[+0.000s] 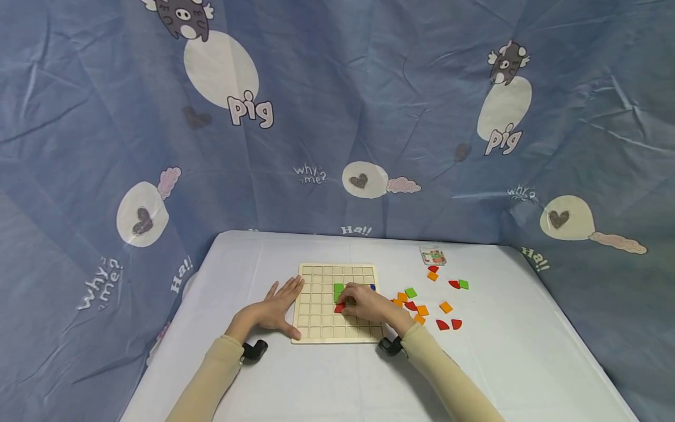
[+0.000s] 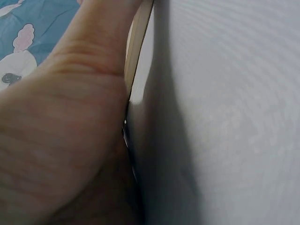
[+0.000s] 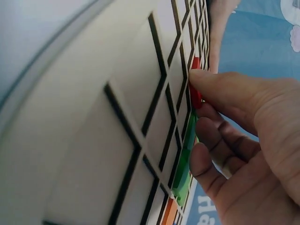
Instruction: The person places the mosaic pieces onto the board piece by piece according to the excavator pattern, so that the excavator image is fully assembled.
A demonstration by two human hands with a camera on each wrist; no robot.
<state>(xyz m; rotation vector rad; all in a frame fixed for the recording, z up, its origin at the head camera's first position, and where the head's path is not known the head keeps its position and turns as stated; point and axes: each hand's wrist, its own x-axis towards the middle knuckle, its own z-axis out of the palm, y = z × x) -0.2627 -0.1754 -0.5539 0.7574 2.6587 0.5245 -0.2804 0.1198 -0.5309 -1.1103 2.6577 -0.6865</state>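
Observation:
A square wooden grid board (image 1: 315, 329) lies on the white table. My left hand (image 1: 274, 312) rests at its left edge, fingers spread, thumb by the lower left corner. Over the middle of the grid, my right hand (image 1: 365, 302) pinches a red quarter-circle tile (image 3: 195, 89) between thumb and fingertips, right at a grid cell. Just above that tile, green square tiles (image 1: 338, 288) sit in cells, partly hidden by the right hand. A blue piece (image 1: 372, 287) shows near the board's right side. The left wrist view shows mostly the hand's underside and the board's edge (image 2: 136, 44).
Right of the board lie several loose tiles: orange squares (image 1: 446, 307), red quarter circles (image 1: 456, 324) and green squares (image 1: 463, 285). A small printed card or packet (image 1: 433, 255) lies at the back right. Blue patterned cloth (image 1: 316, 205) hangs behind the table.

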